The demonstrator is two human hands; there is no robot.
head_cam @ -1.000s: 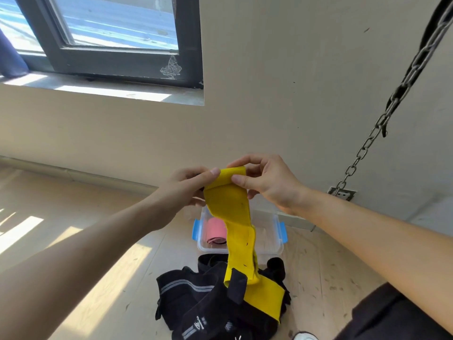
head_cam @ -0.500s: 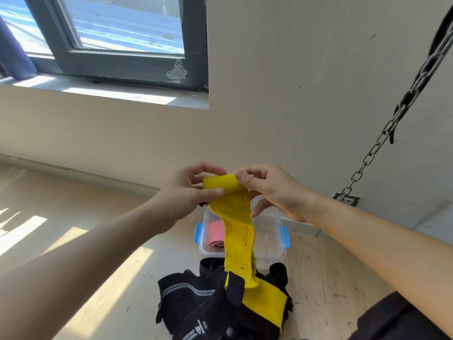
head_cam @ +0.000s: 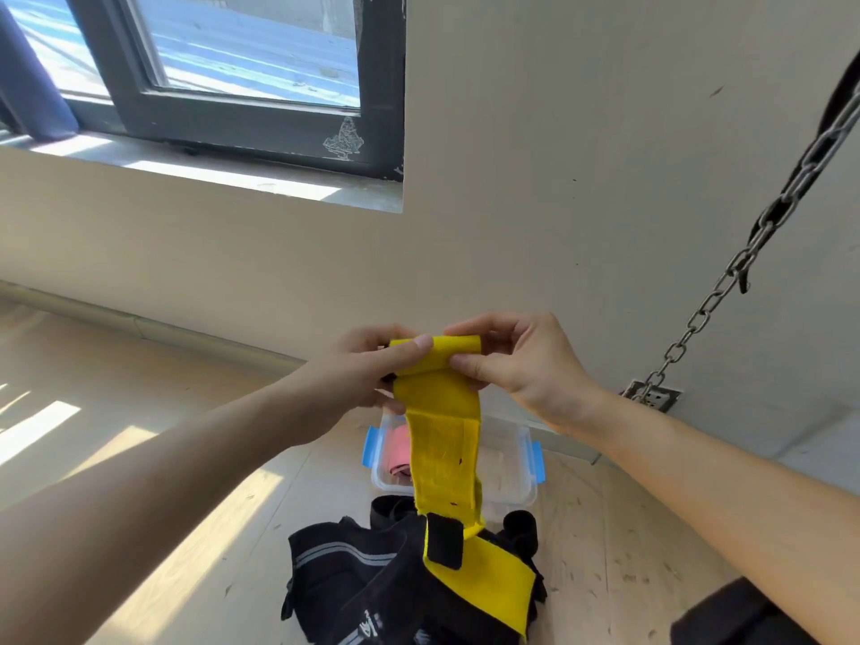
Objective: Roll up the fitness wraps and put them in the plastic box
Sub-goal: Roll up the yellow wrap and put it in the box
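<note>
Status: early stage. The black wraps (head_cam: 367, 574) lie unrolled in a heap on the near floor. On the yellow wrap (head_cam: 442, 439), only the top end is rolled. The left hand (head_cam: 367, 370) and right hand (head_cam: 526, 360) pinch this end above the plastic box (head_cam: 509, 495), and the remainder hangs loose. Box contents: one pink rolled wrap (head_cam: 395, 453), left side.

bare forearms (head_cam: 186, 481) run to the left hand (head_cam: 367, 370) and right hand (head_cam: 526, 360); black clothing (head_cam: 740, 616) shows at the lower right.
</note>
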